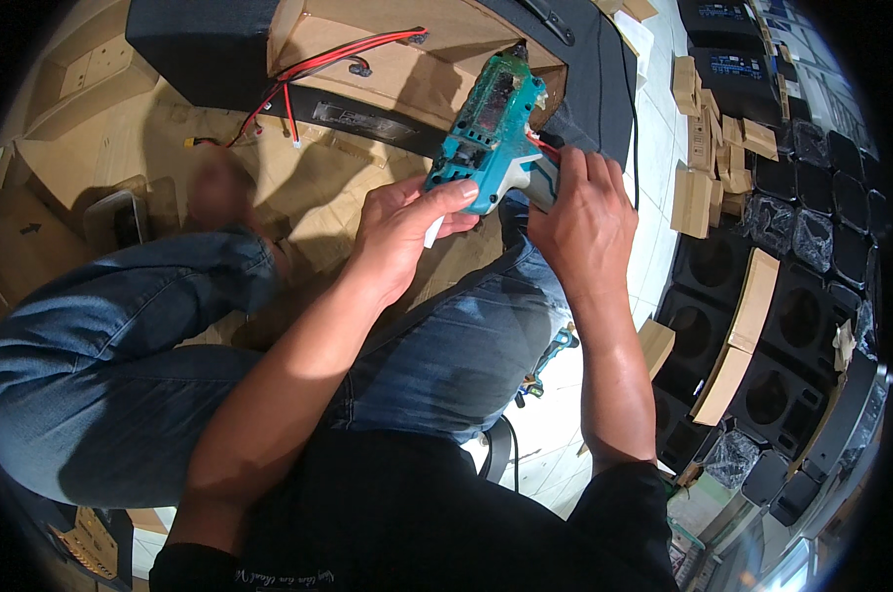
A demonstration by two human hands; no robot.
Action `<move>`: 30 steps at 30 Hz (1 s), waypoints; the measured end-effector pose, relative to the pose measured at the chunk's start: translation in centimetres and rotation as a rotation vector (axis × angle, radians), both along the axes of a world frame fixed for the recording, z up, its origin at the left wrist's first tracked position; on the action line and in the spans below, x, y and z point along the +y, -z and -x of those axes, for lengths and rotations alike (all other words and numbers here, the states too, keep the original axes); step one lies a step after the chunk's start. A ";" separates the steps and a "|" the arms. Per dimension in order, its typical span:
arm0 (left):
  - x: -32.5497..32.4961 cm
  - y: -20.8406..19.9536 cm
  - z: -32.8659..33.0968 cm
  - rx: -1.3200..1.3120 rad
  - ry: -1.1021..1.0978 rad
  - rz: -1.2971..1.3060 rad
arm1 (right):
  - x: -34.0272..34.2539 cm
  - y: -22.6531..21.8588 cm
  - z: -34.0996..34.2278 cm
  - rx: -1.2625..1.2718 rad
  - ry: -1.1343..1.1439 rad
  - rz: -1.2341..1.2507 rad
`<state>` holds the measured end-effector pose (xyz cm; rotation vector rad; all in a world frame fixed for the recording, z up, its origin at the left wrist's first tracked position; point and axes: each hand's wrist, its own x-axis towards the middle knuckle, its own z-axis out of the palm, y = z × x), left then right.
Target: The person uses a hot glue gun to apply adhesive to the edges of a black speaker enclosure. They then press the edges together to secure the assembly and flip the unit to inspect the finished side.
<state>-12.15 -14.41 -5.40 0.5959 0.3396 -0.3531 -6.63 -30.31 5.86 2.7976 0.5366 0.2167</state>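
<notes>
A teal and grey hot glue gun point(491, 118), smeared with dried glue, is held between my hands with its dark nozzle pointing away from me. My right hand point(586, 212) is closed around the handle. My left hand point(412, 232) supports the rear of the body, thumb pressed on top. A short white piece point(433, 231) sticks out beneath the left fingers; it looks like a glue stick. The nozzle reaches over the opening of a black cabinet with a bare wooden inside point(367, 59). Red and black wires point(313, 64) hang out over the cabinet's edge.
Cardboard point(338, 168) lies under the cabinet and my bare foot. My bent jeans-clad legs point(446, 365) are below my arms. A black cable point(632, 99) runs down right of the cabinet. Several black cabinets with round holes point(767, 395) and cardboard pieces point(737, 335) stand at right.
</notes>
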 end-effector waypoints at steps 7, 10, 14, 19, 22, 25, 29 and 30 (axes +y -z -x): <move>-0.1 -0.3 -0.2 0.003 0.017 0.003 | -0.2 -0.2 0.4 -0.003 0.026 0.018; -0.1 0.0 -0.3 0.006 0.033 0.012 | -0.1 -0.3 0.5 -0.005 0.034 0.022; -0.2 -0.3 -0.6 0.024 0.071 -0.008 | -0.5 -0.2 0.8 -0.005 0.063 0.022; -0.3 0.2 -0.7 0.010 0.076 0.012 | -0.2 -0.5 0.9 0.024 0.132 0.049; -0.2 0.1 -0.8 0.012 0.074 0.016 | -0.2 -0.4 0.9 0.026 0.132 0.044; 0.0 0.2 -0.9 0.024 0.067 0.049 | 0.2 -0.6 1.1 0.009 0.123 0.045; 0.2 0.1 -1.1 0.013 0.078 0.016 | 0.6 -0.7 1.2 0.008 0.137 0.062; 0.2 0.3 -1.1 0.007 0.081 0.015 | 0.7 -0.8 1.2 0.012 0.140 0.060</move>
